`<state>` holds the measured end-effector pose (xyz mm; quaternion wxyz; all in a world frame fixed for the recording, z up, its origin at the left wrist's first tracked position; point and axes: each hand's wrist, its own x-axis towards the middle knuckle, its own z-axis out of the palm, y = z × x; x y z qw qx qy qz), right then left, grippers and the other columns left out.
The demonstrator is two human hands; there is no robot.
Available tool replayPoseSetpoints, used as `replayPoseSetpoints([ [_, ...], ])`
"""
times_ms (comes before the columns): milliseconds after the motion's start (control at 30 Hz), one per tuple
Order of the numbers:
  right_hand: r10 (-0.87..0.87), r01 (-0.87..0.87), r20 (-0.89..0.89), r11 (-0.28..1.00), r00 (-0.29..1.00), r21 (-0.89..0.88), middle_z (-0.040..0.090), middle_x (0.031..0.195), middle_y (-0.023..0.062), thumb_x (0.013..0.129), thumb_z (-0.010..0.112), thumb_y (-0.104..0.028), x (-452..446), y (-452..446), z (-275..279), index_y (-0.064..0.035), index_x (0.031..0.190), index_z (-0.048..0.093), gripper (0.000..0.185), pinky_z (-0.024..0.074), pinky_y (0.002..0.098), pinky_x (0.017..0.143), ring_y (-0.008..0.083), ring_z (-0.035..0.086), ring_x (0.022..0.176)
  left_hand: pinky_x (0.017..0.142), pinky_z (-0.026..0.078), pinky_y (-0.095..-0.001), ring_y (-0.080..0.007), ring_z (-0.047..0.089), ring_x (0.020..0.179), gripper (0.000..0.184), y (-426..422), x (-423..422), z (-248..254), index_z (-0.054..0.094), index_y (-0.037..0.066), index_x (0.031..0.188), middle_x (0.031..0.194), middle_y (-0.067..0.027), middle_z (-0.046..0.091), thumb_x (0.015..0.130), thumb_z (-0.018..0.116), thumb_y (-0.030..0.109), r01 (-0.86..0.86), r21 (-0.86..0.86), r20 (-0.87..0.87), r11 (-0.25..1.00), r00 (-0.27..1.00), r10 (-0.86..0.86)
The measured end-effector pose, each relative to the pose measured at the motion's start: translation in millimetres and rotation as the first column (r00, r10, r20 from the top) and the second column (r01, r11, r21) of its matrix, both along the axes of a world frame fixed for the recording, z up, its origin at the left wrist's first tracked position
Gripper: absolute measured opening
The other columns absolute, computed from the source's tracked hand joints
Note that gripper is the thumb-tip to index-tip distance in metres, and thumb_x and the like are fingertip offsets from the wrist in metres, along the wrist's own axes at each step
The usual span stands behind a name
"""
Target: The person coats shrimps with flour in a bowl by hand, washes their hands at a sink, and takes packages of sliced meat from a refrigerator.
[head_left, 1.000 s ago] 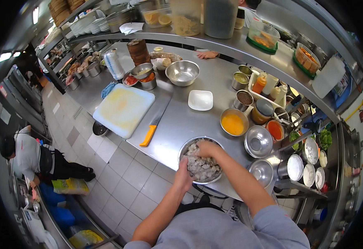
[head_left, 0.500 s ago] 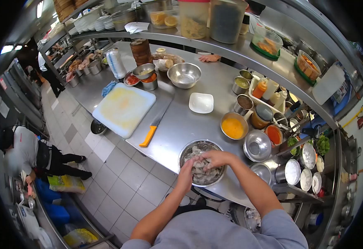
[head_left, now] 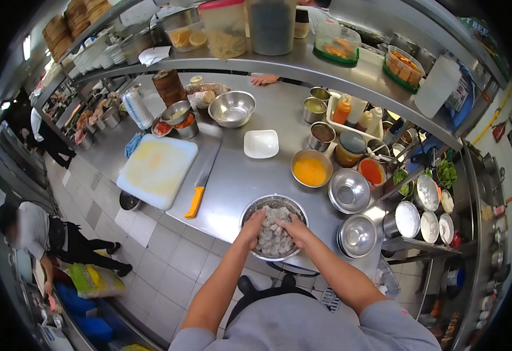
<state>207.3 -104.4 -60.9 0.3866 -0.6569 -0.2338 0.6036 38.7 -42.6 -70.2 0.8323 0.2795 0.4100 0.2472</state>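
Grey-white pieces, wet-looking, heaped inside the steel bowl. Your left hand and right hand cup the heap from opposite sides, fingers curled around it, tips partly buried. Step appears to be working it by hand; next move seems to call for keeping everything inside. Knife lies left of the bowl.

Food is held in a bowl just below frame centre; a knife and board are laid to the left, a dish above, stacked bowls to the right.
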Motion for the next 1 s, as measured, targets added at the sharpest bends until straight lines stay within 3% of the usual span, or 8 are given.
replayPoseSetpoints([
  [67, 0.038, -0.021, -0.376, 0.999, 0.926, 0.048, 0.047, 0.137, 0.0186, 0.083, 0.076, -0.029, 3.7, 7.0, -9.1, -0.0058, 0.149, 0.024, 0.087, 0.0505, 0.0492, 0.093, 0.0304, 0.050, 0.125, 0.102, 0.044, -0.0395, -0.0256, 0.052, 0.122, 0.055, 3.4, -1.3, 4.2, 0.044, 0.003, 0.138, 0.134, -0.0143, 0.053, 0.100, 0.047, 0.042, 0.005, -0.026, 0.040, 1.000, 0.999, -0.004],
  [300, 0.212, -0.192, -0.443, 0.977, 0.871, 0.092, 0.053, 0.134, 0.0114, 0.077, 0.081, -0.015, 7.2, 12.8, 22.0, -0.0072, 0.144, 0.034, 0.082, 0.0469, 0.0451, 0.099, 0.0274, 0.052, 0.124, 0.100, 0.047, -0.0410, -0.0276, 0.061, 0.110, 0.040, -1.7, -6.0, 19.5, 0.051, 0.002, 0.127, 0.122, -0.0151, 0.061, 0.096, 0.048, 0.028, -0.125, -0.116, 0.079, 0.985, 0.988, 0.134],
  [500, 0.547, -0.490, -0.024, 0.766, 0.837, 0.416, 0.056, 0.131, 0.0097, 0.076, 0.081, -0.020, 34.6, 17.6, 47.6, -0.0063, 0.139, 0.043, 0.075, 0.0412, 0.0371, 0.104, 0.0236, 0.053, 0.120, 0.105, 0.039, -0.0415, -0.0270, 0.053, 0.117, 0.036, -14.8, -6.7, 56.1, 0.057, 0.000, 0.118, 0.122, -0.0158, 0.060, 0.100, 0.042, 0.027, -0.292, 0.144, 0.231, 0.945, 0.939, 0.255],
  [567, 0.581, -0.787, 0.532, 0.495, 0.616, 0.370, 0.058, 0.125, 0.0113, 0.077, 0.080, -0.028, 40.9, 17.5, 84.3, -0.0058, 0.134, 0.047, 0.069, 0.0410, 0.0349, 0.102, 0.0226, 0.054, 0.116, 0.102, 0.040, -0.0384, -0.0245, 0.055, 0.112, 0.035, -15.2, -14.0, 63.6, 0.059, -0.001, 0.113, 0.118, -0.0147, 0.061, 0.100, 0.044, 0.028, -0.251, 0.246, 0.211, 0.936, 0.957, 0.201],
  [700, 0.664, -0.863, 0.552, 0.420, 0.504, 0.282, 0.061, 0.113, 0.0103, 0.079, 0.078, -0.029, 39.1, 17.9, 102.5, -0.0065, 0.117, 0.057, 0.049, 0.0434, 0.0358, 0.096, 0.0225, 0.056, 0.107, 0.098, 0.040, -0.0353, -0.0198, 0.053, 0.111, 0.039, -21.4, -28.9, 99.8, 0.063, 0.002, 0.107, 0.120, -0.0110, 0.060, 0.100, 0.049, 0.037, -0.021, 0.324, 0.006, 0.946, 1.000, 0.020],
  [833, 0.620, -0.741, 0.412, 0.604, 0.668, 0.292, 0.060, 0.118, 0.0114, 0.083, 0.074, -0.025, 38.5, 11.9, 79.1, -0.0069, 0.121, 0.057, 0.045, 0.0434, 0.0358, 0.097, 0.0229, 0.055, 0.112, 0.105, 0.035, -0.0515, -0.0247, 0.045, 0.127, 0.049, -36.1, -31.9, 105.4, 0.052, 0.008, 0.132, 0.136, -0.0111, 0.051, 0.099, 0.049, 0.044, 0.160, 0.190, -0.230, 0.969, 0.967, -0.114],
  [933, 0.384, -0.499, 0.525, 0.862, 0.760, 0.092, 0.053, 0.131, 0.0180, 0.082, 0.075, -0.026, 22.0, -9.8, 57.3, -0.0073, 0.137, 0.046, 0.065, 0.0422, 0.0358, 0.101, 0.0269, 0.052, 0.121, 0.102, 0.023, -0.0748, -0.0350, 0.043, 0.132, 0.059, -44.0, -25.8, 60.0, 0.040, 0.012, 0.141, 0.142, -0.0122, 0.046, 0.098, 0.047, 0.051, -0.029, -0.015, -0.085, 0.999, 0.996, 0.028],
  [1000, 0.319, -0.376, 0.373, 0.922, 0.871, 0.089, 0.050, 0.134, 0.0197, 0.082, 0.075, -0.027, 11.0, -18.4, 27.9, -0.0055, 0.142, 0.038, 0.073, 0.0431, 0.0371, 0.101, 0.0283, 0.051, 0.124, 0.101, 0.020, -0.0762, -0.0373, 0.041, 0.134, 0.063, -42.6, -20.0, 27.7, 0.034, 0.013, 0.146, 0.146, -0.0133, 0.044, 0.099, 0.042, 0.053, -0.044, -0.061, -0.018, 0.997, 0.999, 0.043],
])
